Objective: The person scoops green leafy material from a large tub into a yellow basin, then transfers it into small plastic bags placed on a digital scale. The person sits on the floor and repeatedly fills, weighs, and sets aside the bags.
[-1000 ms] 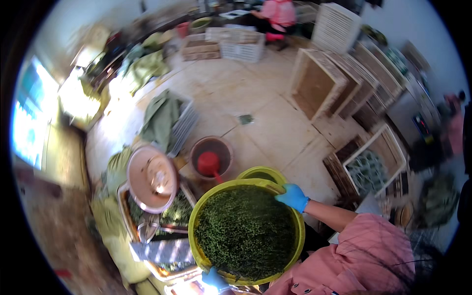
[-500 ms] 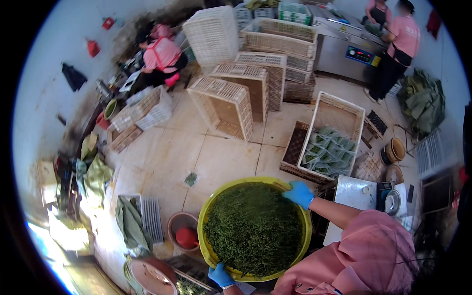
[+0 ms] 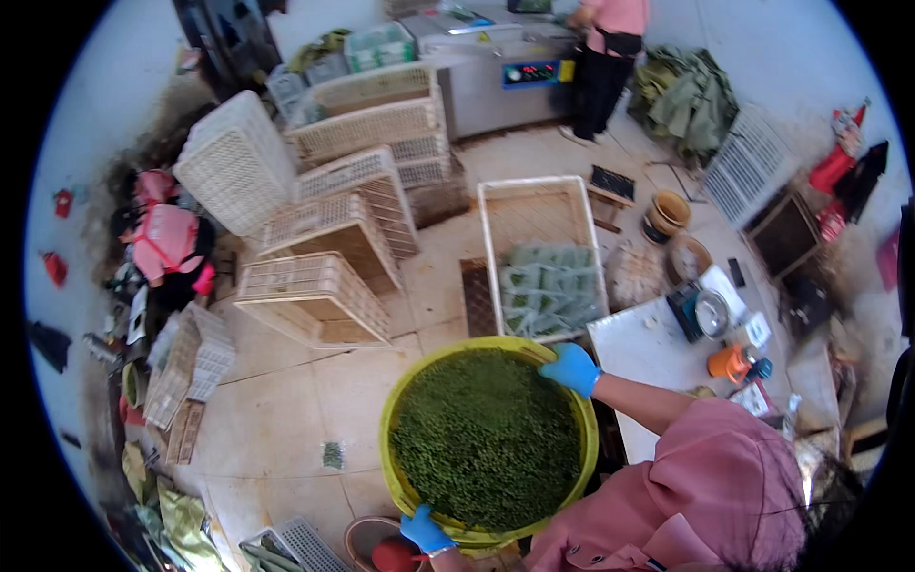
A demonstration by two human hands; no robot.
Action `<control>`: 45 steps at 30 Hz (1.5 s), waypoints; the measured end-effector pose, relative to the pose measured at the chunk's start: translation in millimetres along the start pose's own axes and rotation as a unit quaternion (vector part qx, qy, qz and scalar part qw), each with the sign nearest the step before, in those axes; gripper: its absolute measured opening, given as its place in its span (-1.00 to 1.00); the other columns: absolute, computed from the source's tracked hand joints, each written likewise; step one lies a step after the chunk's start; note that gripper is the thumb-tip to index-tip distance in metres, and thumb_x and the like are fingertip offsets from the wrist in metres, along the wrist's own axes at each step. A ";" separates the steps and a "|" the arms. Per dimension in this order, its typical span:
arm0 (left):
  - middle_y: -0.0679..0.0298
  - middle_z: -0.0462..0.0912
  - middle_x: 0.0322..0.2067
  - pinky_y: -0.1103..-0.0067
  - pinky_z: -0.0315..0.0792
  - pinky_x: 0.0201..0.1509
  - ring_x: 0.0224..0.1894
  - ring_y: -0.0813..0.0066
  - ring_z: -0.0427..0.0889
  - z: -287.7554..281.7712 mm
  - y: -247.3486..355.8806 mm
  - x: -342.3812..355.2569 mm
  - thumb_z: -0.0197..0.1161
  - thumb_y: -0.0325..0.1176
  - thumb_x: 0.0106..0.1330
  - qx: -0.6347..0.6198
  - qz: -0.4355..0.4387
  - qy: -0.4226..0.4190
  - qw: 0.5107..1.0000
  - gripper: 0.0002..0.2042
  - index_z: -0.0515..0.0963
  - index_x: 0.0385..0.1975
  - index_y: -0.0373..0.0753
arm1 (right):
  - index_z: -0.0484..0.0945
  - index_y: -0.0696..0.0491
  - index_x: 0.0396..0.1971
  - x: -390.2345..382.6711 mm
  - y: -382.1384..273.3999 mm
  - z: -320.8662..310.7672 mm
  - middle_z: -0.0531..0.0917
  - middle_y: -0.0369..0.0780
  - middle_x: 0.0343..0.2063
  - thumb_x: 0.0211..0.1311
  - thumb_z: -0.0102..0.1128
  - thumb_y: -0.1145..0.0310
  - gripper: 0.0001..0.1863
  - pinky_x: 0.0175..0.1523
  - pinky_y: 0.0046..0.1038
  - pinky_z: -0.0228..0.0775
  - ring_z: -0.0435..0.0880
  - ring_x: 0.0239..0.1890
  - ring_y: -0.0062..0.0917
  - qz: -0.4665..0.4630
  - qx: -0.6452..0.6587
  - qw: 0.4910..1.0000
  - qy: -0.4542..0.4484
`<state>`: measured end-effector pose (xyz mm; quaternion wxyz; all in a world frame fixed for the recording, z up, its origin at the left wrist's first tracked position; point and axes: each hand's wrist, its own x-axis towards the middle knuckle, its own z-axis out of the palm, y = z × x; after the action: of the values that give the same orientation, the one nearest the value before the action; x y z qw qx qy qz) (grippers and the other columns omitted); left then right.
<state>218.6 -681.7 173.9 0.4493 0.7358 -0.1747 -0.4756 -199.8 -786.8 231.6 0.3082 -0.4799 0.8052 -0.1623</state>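
Observation:
A big round yellow tub (image 3: 387, 443) is held in front of me, filled with small green berries that look like green peppercorns (image 3: 486, 439). My left hand (image 3: 427, 529), in a blue glove, is closed on its near-left rim. On the far-right rim my right hand (image 3: 574, 370), also gloved in blue, grips the edge by a handle. Beyond the tub, a white plastic crate (image 3: 534, 212) contains several clear bags of green goods (image 3: 548, 291). A white-topped table (image 3: 620, 345) stands to the right of the tub.
Tipped crates (image 3: 315, 286) stand on the tiled floor at far left. A scale (image 3: 710, 315) and an orange cup (image 3: 729, 362) sit on the table. A reddish basin (image 3: 367, 539) lies below left. One person (image 3: 610, 67) stands at a steel machine (image 3: 496, 86); another (image 3: 167, 238) crouches left.
My view has swung to the right, so the room's things have shifted left in it. The tub has turned along with me, both hands still on its rim.

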 end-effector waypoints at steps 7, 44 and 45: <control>0.19 0.55 -0.46 0.47 0.44 -0.35 -0.48 0.43 0.46 42.5 29.2 40.0 0.16 -0.59 -0.10 0.031 0.014 -0.081 0.996 -0.81 0.46 -0.44 -0.52 | 0.61 0.22 -0.44 -22.8 47.6 21.7 0.61 0.05 -0.54 -0.15 0.31 0.09 -0.55 -0.27 -0.21 0.42 0.62 -0.44 -0.12 0.112 0.084 0.989 0.050; -0.11 0.57 -0.21 0.26 0.43 -0.09 -0.15 -0.04 0.58 382.6 -128.1 -124.2 0.23 -0.04 0.17 0.434 0.054 -0.635 0.636 -0.48 0.36 -0.10 -0.38 | 0.47 0.31 -0.07 -225.7 555.8 -78.3 0.61 0.08 -0.17 -0.03 0.25 0.33 -0.49 -0.05 -0.27 0.42 0.60 -0.12 -0.14 0.473 -0.129 0.861 0.137; -0.08 0.57 -0.18 0.27 0.42 -0.04 -0.12 -0.02 0.58 374.7 -138.8 -117.1 0.23 0.01 0.17 0.419 0.089 -0.624 0.654 -0.43 0.33 -0.01 -0.35 | 0.45 0.29 -0.03 -206.1 515.1 -76.6 0.60 0.06 -0.13 -0.01 0.23 0.34 -0.48 0.00 -0.27 0.41 0.59 -0.10 -0.14 0.394 -0.150 0.879 0.223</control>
<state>-183.1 -712.8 68.7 -0.0808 0.3570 -0.6593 -0.6567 -524.3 -358.8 72.7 0.0834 -0.1146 0.9899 -0.0070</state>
